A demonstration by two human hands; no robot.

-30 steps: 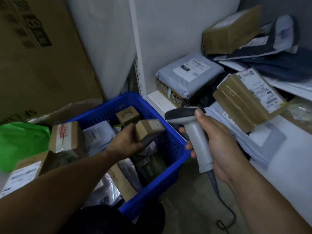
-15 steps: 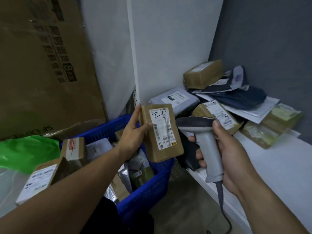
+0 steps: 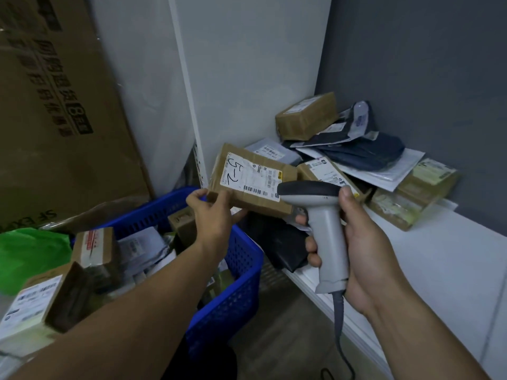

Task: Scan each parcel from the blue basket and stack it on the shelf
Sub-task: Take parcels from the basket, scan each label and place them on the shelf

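Note:
My left hand point(image 3: 212, 215) pinches the lower left corner of a small brown cardboard parcel point(image 3: 252, 178), held on its side above the basket's far corner, with its white label marked "5-2" facing me. My right hand point(image 3: 356, 242) grips a grey barcode scanner point(image 3: 321, 223) by the handle; its dark head sits just right of the parcel's barcode. The blue basket point(image 3: 241, 272) stands on the floor at lower left, filled with several boxes and bagged parcels. The white shelf point(image 3: 439, 270) runs along the right, with several parcels piled in its back corner.
A large cardboard carton point(image 3: 55, 105) leans against the wall at left. A green bag point(image 3: 27, 256) and a labelled box point(image 3: 35, 305) lie beside the basket. A brown box point(image 3: 307, 116) tops the shelf pile of dark and white mailers. The scanner cable point(image 3: 340, 338) hangs toward the floor.
My left hand lifted the parcel out of the basket, then turned it from upright onto its side and moved it toward the shelf. The scanner stayed close to the label.

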